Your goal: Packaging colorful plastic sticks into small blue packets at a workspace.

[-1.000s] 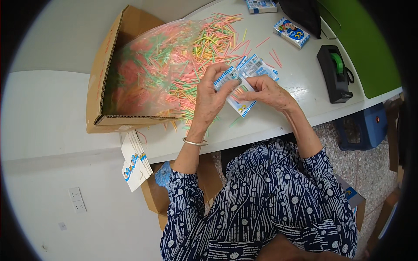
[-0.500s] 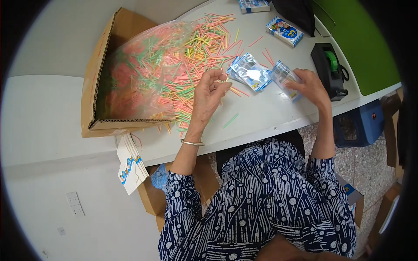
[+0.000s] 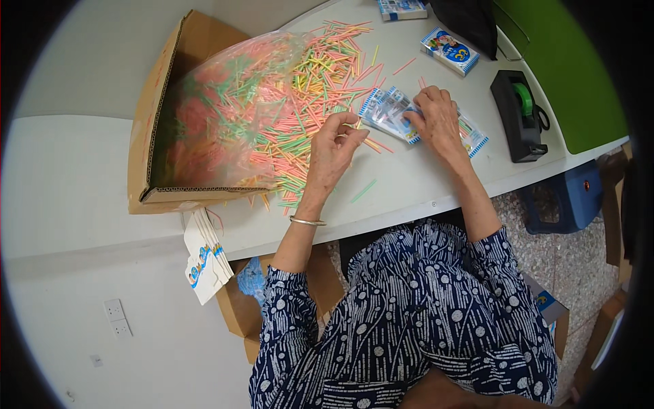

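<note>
My left hand (image 3: 334,153), a bangle on its wrist, hovers at the right edge of a heap of short pink, green and yellow sticks (image 3: 289,143). Its fingers curl toward the thumb in a pinch; whatever lies between the tips is too small to make out. My right hand (image 3: 441,126) rests over overlapping small clear plastic packets with blue-striped ends (image 3: 390,112), thumb and fingertips apart on them. Another packet (image 3: 471,134), with sticks showing through it, lies partly under that hand on the right.
A cardboard box (image 3: 204,194) holding a clear bag of sticks (image 3: 228,102) opens toward the heap. A black tape dispenser (image 3: 521,119) stands on the right. Small printed boxes (image 3: 449,51) lie at the back. Folded white cartons (image 3: 206,262) hang at the table's left front.
My right hand has moved left from the packet it held, which now lies on the table, onto the overlapping packets. My left hand has barely moved.
</note>
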The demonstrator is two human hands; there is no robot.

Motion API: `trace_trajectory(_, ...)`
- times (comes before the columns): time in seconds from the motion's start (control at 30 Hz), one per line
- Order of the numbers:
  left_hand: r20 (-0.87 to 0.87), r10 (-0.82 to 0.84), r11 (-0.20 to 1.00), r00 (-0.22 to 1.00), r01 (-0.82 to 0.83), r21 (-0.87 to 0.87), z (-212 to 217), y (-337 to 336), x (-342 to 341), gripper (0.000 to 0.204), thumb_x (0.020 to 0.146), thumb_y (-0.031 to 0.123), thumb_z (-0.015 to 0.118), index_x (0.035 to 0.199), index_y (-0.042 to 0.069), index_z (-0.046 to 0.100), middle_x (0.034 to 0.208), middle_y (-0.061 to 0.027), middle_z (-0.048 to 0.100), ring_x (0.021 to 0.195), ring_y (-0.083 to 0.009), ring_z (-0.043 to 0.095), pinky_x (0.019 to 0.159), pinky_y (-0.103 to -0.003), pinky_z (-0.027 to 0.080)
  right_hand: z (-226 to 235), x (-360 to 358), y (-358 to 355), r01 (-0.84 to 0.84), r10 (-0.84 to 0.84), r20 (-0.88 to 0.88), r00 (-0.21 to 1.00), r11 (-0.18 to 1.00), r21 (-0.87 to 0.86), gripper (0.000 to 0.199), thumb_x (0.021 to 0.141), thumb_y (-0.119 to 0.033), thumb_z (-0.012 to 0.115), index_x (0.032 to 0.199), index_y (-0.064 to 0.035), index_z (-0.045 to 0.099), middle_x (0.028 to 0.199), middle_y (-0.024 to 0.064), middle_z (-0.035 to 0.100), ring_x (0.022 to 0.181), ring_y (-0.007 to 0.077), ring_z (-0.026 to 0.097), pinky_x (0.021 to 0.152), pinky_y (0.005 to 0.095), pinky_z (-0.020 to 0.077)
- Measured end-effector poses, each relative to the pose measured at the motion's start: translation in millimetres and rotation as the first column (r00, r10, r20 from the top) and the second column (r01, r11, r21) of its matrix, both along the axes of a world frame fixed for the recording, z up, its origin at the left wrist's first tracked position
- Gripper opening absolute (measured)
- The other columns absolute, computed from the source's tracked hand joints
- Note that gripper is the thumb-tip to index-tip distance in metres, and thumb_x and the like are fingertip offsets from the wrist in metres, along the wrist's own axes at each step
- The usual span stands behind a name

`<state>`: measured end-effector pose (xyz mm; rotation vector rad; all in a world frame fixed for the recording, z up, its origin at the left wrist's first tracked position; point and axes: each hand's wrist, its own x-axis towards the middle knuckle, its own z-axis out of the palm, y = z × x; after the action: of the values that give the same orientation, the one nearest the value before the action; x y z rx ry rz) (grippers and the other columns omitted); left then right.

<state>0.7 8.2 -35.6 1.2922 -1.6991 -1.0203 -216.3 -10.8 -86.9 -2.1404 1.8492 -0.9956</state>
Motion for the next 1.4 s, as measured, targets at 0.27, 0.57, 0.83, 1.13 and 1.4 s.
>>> trace_trajectory(0.27, 0.026, 0.028, 0.993, 0.999, -0.025, -0.115, 1, -17, -10, 0.038, 0.079, 0.015, 0.073, 0.11, 0.001, 0.057, 0.102, -0.0099, 0.06, 0.092, -0.0181, 0.058, 0.072, -0.031, 0.049, 18, 3, 5, -0.22, 0.239, 0.257, 0.937, 0.97, -0.1, 0.027, 0.077, -0.013, 0.067, 0.099, -0.0032, 0.058, 0.099, 0.0091, 0.058, 0.098, 0.0277, 0.053, 0.085, 0.0393, 0.039)
trace_trajectory(0.57, 0.088, -0.021, 0.979, 0.996, 0.039, -0.2, -11, -35, -29, 0.035, 0.075, 0.013, 0.072, 0.105, 0.0, 0.06, 0.098, -0.012, 0.06, 0.086, -0.0219, 0.06, 0.074, -0.033, 0.049, 14, 2, -1, -0.256, 0.303, 0.21, 0.93, 0.941, -0.222, 0.022, 0.077, -0.01, 0.067, 0.096, -0.0046, 0.055, 0.098, 0.0087, 0.059, 0.095, 0.0267, 0.055, 0.081, 0.0393, 0.0394)
trace_trajectory(0.83, -0.04, -0.068, 0.96, 0.997, 0.055, -0.274, 13, -17, -31, 0.014, 0.079, 0.007, 0.067, 0.091, -0.001, 0.064, 0.086, -0.0093, 0.064, 0.076, -0.0173, 0.059, 0.067, -0.029, 0.047, 33, -1, 13, -0.3, 0.363, 0.255, 0.896, 0.92, -0.253, 0.021, 0.079, -0.009, 0.067, 0.097, -0.0018, 0.059, 0.093, 0.0093, 0.062, 0.086, 0.0256, 0.059, 0.08, 0.0365, 0.0454)
trace_trajectory(1.13, 0.089, -0.047, 0.979, 0.995, 0.064, -0.193, 11, 34, -8, 0.013, 0.083, 0.003, 0.064, 0.094, -0.002, 0.066, 0.079, -0.0057, 0.065, 0.072, -0.01, 0.057, 0.065, -0.025, 0.045, 50, 4, 41, -0.533, 0.384, 0.573, 0.724, 0.839, 0.111, 0.017, 0.082, -0.013, 0.064, 0.084, 0.0041, 0.062, 0.068, 0.0086, 0.057, 0.061, 0.0148, 0.053, 0.057, 0.0289, 0.0403)
trace_trajectory(1.4, 0.275, -0.063, 0.982, 0.959, 0.108, -0.153, 16, 45, 19, 0.017, 0.081, 0.007, 0.066, 0.097, 0.0, 0.067, 0.081, -0.0094, 0.064, 0.078, -0.0166, 0.06, 0.069, -0.027, 0.046, 40, 23, 49, -0.603, 0.428, 0.581, 0.692, 0.785, 0.14, 0.021, 0.084, -0.016, 0.064, 0.085, 0.0053, 0.063, 0.067, 0.0117, 0.058, 0.057, 0.0183, 0.05, 0.055, 0.0313, 0.0384)
